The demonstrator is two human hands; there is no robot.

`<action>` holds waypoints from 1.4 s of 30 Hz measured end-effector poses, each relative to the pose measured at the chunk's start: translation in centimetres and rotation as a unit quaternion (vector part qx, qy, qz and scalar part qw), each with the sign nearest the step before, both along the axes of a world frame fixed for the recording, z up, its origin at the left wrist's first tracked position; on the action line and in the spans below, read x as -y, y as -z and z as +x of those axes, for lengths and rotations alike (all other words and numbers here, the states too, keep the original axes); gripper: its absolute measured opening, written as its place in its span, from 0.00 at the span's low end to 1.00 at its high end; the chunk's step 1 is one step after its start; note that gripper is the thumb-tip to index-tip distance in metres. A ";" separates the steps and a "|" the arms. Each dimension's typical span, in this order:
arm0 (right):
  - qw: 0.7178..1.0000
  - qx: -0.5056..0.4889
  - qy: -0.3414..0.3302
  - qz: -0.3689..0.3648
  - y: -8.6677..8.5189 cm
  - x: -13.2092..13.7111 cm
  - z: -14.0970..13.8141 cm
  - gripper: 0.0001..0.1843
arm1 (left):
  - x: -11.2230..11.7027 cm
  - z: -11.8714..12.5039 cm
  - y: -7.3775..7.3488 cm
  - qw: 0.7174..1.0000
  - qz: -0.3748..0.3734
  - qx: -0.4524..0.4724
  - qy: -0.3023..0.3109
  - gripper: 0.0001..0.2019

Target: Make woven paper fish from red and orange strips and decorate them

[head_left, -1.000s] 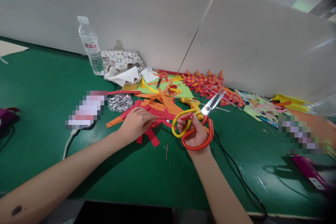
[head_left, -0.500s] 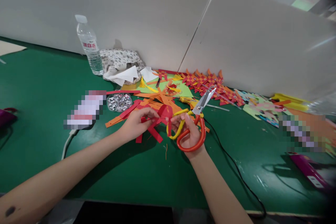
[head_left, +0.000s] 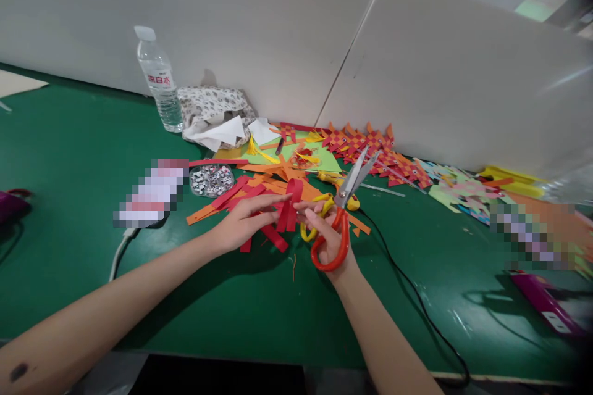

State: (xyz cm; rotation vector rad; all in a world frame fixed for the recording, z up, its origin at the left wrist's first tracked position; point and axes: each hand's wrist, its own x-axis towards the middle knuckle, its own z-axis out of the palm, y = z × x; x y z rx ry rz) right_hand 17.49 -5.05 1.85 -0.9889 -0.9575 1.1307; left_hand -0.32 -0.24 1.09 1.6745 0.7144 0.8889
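Note:
My left hand [head_left: 245,220] pinches a looped red paper strip [head_left: 293,190] between its thumb and fingers, above the pile of paper. My right hand [head_left: 327,234] holds scissors [head_left: 343,195] with orange and yellow handle loops around its fingers. Their blades point up and away, slightly apart. The right fingertips meet the near side of the red loop; whether they grip it is hard to tell. Beneath both hands lie loose red strips [head_left: 274,238] and orange strips [head_left: 204,212]. A yellow tool [head_left: 353,202], partly hidden behind the scissors, has a black cord.
A clear box of googly eyes [head_left: 212,180] and a blurred-out phone [head_left: 152,194] lie left of the pile. Behind stand a water bottle [head_left: 160,80] and a patterned tissue pouch [head_left: 213,111]. Red-orange woven paper pieces [head_left: 365,148] line the wall. A black cord [head_left: 417,296] crosses the right side.
The scissors have turned more upright and moved slightly left, and their blades have parted. The red strip's loop now stands narrower and more upright between my hands. My left fingers have straightened somewhat.

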 end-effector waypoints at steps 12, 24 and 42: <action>0.998 0.056 -0.038 0.006 -0.2 0.5 -0.5 0.13 | 0.1 0.6 0.2 0.997 0.015 -0.015 -0.080 0.22; 0.996 0.047 0.040 -0.058 0.2 -0.1 -0.5 0.23 | 0.7 0.9 0.3 1.000 0.008 -0.014 0.003 0.07; 0.998 0.007 0.034 -0.050 0.1 0.2 -0.3 0.21 | 0.9 0.6 -0.5 0.997 0.064 -0.020 0.025 0.06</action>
